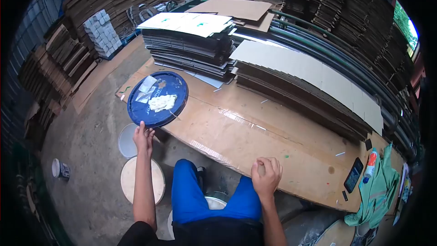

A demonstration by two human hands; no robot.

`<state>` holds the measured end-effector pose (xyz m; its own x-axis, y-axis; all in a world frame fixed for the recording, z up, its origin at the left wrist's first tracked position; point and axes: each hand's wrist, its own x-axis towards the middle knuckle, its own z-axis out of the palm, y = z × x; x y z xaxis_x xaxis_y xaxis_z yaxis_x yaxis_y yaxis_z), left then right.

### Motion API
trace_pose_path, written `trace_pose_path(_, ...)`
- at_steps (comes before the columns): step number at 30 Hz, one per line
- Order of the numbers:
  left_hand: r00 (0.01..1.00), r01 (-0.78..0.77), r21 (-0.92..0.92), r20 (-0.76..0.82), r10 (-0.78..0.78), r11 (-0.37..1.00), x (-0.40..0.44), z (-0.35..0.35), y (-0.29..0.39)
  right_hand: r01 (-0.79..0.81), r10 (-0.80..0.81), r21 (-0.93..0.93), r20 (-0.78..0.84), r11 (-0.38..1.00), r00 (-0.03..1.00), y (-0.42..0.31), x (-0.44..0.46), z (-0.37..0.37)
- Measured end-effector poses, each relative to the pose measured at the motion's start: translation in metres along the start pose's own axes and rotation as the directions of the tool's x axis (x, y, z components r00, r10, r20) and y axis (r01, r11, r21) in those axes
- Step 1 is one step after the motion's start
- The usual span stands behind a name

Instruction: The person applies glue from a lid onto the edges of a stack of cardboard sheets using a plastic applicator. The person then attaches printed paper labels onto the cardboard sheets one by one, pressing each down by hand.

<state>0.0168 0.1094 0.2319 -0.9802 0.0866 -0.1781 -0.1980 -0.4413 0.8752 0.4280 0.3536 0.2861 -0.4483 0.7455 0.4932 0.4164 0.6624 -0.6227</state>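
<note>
A round blue lid [157,99] lies at the table's left end, its front part reaching over the edge. On it are a mound of white paste [162,103], a small clear plastic packet [145,90] and a thin stick [175,115] poking out past the rim. At the lid's near rim is my left hand [143,140], its thumb up against the rim and the other fingers curled beside it. My right hand [266,175] is closed over the table's front edge. Its curled fingers hide whatever they may hold.
Stacked cardboard sheets [186,41] and a long pale-topped stack [305,73] line the table's back [218,132]. To the right are a phone [353,174], a glue bottle [371,164] and green cloth [380,196]. Below stand a round-topped drum [142,181] and a bucket [129,140].
</note>
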Motion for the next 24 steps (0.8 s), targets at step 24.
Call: trace_pose_path(24,0.878,0.028,0.004,0.479,-0.026,1.000,0.018,-0.090,0.034,-0.154,0.209,0.244,-0.218,0.958,0.953,0.054,-0.004,-0.062)
